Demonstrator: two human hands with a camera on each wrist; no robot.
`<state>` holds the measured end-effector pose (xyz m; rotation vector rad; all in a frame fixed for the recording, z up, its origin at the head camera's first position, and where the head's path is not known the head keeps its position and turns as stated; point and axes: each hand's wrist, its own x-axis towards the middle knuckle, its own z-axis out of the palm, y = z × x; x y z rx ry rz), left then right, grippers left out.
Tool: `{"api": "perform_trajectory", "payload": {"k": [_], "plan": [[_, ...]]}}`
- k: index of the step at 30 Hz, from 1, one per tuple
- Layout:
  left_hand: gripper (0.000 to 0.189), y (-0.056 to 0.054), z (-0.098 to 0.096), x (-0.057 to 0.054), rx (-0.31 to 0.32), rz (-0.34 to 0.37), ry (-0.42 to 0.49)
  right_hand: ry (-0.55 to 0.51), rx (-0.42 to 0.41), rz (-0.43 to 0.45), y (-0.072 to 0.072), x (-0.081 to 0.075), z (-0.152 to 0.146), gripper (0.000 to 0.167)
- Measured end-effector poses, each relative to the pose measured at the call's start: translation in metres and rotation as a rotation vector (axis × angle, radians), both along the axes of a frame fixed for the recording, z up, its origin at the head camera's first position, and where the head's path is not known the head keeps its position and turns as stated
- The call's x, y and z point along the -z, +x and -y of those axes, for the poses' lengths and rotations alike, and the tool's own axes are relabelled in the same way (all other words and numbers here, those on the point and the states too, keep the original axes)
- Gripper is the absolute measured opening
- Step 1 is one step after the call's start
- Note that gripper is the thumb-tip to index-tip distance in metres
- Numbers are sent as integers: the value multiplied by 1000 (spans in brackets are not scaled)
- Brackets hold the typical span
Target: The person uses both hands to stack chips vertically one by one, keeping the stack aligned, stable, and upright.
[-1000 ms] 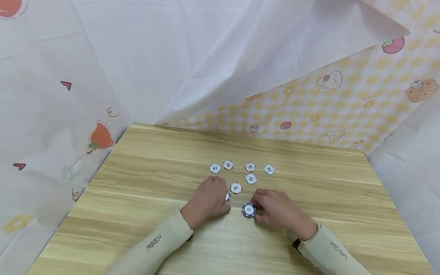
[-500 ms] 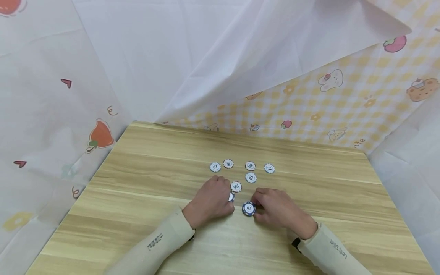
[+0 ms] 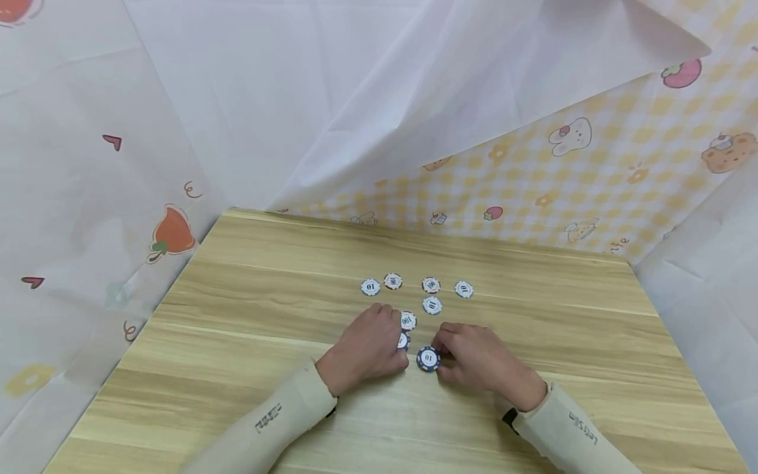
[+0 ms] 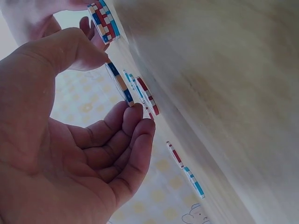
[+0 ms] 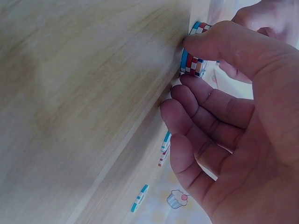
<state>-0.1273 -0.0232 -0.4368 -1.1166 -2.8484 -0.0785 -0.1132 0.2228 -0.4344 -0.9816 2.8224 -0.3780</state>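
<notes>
My left hand [image 3: 370, 345] pinches a blue-edged poker chip [image 4: 120, 85] between thumb and fingertips; in the head view the hand covers most of it. Just right of it stands a short stack of poker chips [image 3: 429, 359], a blue-edged chip marked 10 on top. Red, blue and light-blue edges show along the stack [image 5: 192, 63] in the right wrist view. My right hand [image 3: 482, 359] grips this stack from the right, thumb on one side and index finger on the other, its other fingers curved alongside. A small gap separates the left hand's chip from the stack.
Beyond the hands, several single chips lie flat on the wooden table [image 3: 266, 296]. A red-edged 100 chip [image 3: 409, 320] is closest to the left hand, with a light-blue-edged 10 chip [image 3: 432, 305] behind it. A patterned cloth [image 3: 521, 191] hangs along the back edge.
My left hand has slid slightly right with its chip, closer to the stack, and now partly covers the near 100 chip. The right hand and the stack stay in place.
</notes>
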Motion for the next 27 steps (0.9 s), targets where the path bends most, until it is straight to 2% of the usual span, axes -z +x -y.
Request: {"api": "perform_trajectory", "payload": {"k": [13, 20, 27], "plan": [[33, 3, -3, -3, 42, -15, 31, -11, -9, -9, 0, -1, 0, 21], [32, 4, -6, 0, 59, -44, 39, -9, 8, 27, 0, -3, 1, 21], [32, 5, -10, 0, 47, 13, 50, -13, 6, 29, 0, -2, 1, 22]]}}
